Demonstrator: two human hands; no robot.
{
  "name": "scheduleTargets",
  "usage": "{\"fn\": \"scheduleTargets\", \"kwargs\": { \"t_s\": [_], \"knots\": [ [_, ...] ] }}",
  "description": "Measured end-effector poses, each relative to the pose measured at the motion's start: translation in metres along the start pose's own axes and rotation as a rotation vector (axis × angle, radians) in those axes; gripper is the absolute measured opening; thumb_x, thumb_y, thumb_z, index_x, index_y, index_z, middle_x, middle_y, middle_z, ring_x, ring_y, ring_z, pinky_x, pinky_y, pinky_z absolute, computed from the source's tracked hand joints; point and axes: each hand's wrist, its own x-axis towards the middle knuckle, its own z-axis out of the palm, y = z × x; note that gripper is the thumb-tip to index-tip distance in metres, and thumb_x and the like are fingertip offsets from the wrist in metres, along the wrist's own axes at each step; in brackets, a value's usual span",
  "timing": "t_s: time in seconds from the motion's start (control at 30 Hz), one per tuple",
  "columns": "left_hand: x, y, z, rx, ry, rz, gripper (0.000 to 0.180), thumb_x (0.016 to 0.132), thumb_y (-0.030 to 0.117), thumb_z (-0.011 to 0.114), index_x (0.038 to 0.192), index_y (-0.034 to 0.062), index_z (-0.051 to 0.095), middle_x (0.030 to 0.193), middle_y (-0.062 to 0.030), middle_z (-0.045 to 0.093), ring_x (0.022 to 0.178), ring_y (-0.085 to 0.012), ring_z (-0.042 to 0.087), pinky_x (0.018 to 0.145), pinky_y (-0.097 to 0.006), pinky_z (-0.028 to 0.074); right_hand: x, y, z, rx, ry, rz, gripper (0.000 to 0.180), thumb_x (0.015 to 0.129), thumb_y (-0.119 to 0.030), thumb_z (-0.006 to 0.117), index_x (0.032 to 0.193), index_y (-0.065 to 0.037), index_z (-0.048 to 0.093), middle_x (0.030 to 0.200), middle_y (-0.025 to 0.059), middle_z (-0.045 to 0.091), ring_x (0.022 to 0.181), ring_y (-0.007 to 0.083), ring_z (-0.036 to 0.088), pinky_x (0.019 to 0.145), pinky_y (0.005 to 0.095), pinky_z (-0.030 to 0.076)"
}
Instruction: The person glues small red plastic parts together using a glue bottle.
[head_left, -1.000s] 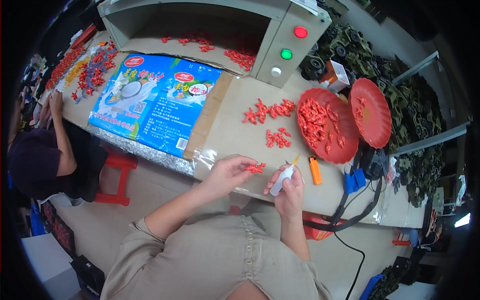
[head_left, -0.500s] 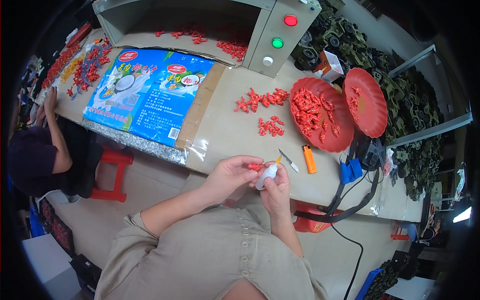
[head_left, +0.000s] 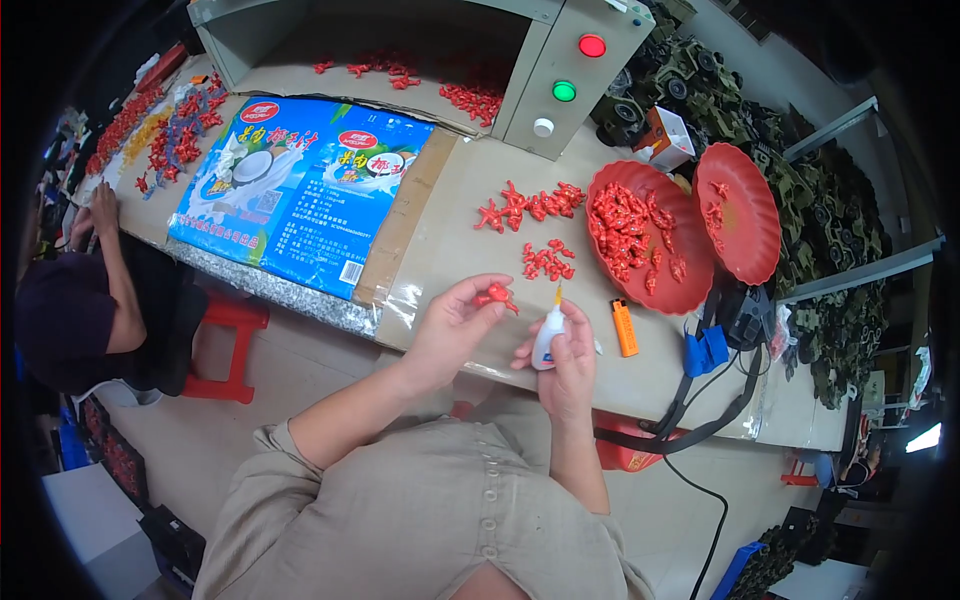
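My left hand (head_left: 450,325) pinches a small red plastic figure (head_left: 494,296) between thumb and fingertips. In my right hand (head_left: 570,365) is a white squeeze bottle of glue (head_left: 547,340), its thin yellowish nozzle pointing up. The two hands are apart, both over the table's near edge. Beyond them lie a small cluster of red figures (head_left: 547,261) and a row of similar ones (head_left: 528,206). An orange lighter (head_left: 624,328) rests right of the bottle. The knife that lay by the lighter is mostly hidden behind my right hand.
Two red scalloped bowls (head_left: 690,281) hold more red pieces. A grey metal box (head_left: 545,60) with buttons stands at the back, beside a flat blue printed carton (head_left: 300,190). A black strap (head_left: 690,425) hangs over the edge. A person (head_left: 75,310) sits at left.
My hands have moved apart. The red figure has gone up and left in my left hand, while the glue bottle has shifted slightly right and stands more upright.
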Motion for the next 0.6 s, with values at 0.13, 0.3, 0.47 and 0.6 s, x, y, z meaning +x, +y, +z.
{"fn": "scheduleTargets", "kwargs": {
  "t_s": [0.13, 0.3, 0.47, 0.6],
  "knots": [
    [0.009, -0.001, -0.006, 0.074, 0.000, 0.038, 0.025, 0.081, 0.002, 0.050, 0.106, -0.0003, 0.048, 0.093, -0.0034, 0.053, 0.085, -0.0076, 0.051, 0.078, -0.021, 0.041, 0.008, -0.008, -0.022, -0.055, 0.081, -0.014, 0.036, 0.077, -0.013, 0.059, 0.106, -0.005, 0.039, 0.090, 0.0096, 0.053, 0.068, 0.0157, 0.055, 0.055, 0.0246, 0.046],
    [0.017, -0.006, -0.012, 0.173, -0.067, 0.041, 0.029, 0.081, 0.001, 0.050, 0.109, 0.0008, 0.047, 0.092, -0.0027, 0.052, 0.084, -0.0065, 0.051, 0.077, -0.020, 0.042, 0.017, -0.013, -0.032, 0.030, 0.224, -0.167, 0.034, 0.066, -0.004, 0.069, 0.093, -0.003, 0.048, 0.089, 0.0041, 0.051, 0.081, 0.0126, 0.051, 0.073, 0.0247, 0.042],
    [0.016, -0.016, -0.016, 0.173, -0.084, -0.005, 0.029, 0.081, 0.002, 0.051, 0.109, -0.0002, 0.047, 0.092, -0.0037, 0.054, 0.083, -0.0087, 0.053, 0.075, -0.022, 0.043, 0.022, -0.011, -0.035, 0.040, 0.228, -0.186, 0.037, 0.063, -0.001, 0.070, 0.094, -0.002, 0.049, 0.091, 0.0033, 0.050, 0.083, 0.0122, 0.050, 0.079, 0.0259, 0.040],
    [0.017, -0.016, -0.015, 0.207, -0.088, 0.007, 0.029, 0.081, 0.002, 0.051, 0.109, -0.0007, 0.047, 0.092, -0.0043, 0.054, 0.083, -0.0093, 0.053, 0.075, -0.022, 0.044, 0.025, -0.007, -0.028, 0.072, 0.215, -0.196, 0.037, 0.063, -0.001, 0.070, 0.094, -0.003, 0.049, 0.091, 0.0031, 0.050, 0.082, 0.0117, 0.050, 0.077, 0.0253, 0.041]
  ]
}}
